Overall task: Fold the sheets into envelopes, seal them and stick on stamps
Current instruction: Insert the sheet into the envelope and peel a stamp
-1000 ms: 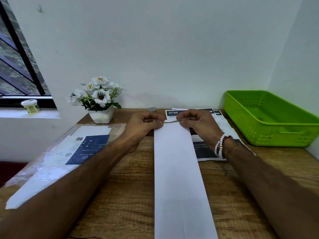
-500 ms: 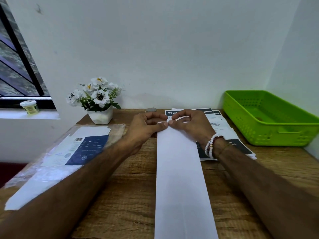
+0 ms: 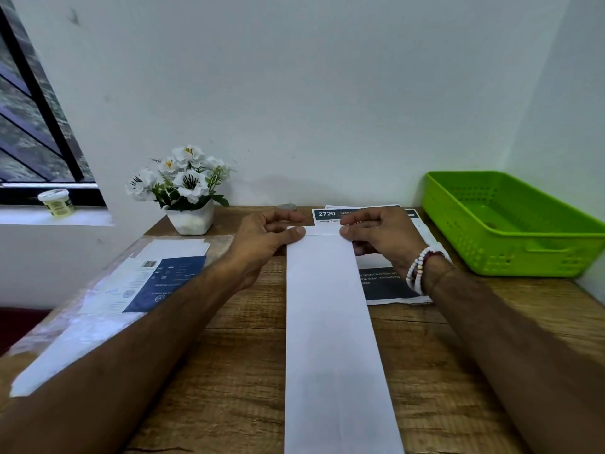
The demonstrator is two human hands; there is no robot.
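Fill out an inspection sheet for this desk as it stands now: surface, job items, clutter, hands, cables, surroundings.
Surface: wooden table, no spills seen.
Job's things: long white sheet lies flat, lengthwise away from the person; no stamps seen.
Clutter: printed leaflets partly under the sheet; plastic-wrapped pack at left; flower pot at the back.
Hands: left hand and right hand each pinch a far corner of the sheet.
Cables: nothing seen.
Surroundings: green basket at right by the wall; jar on the window sill.
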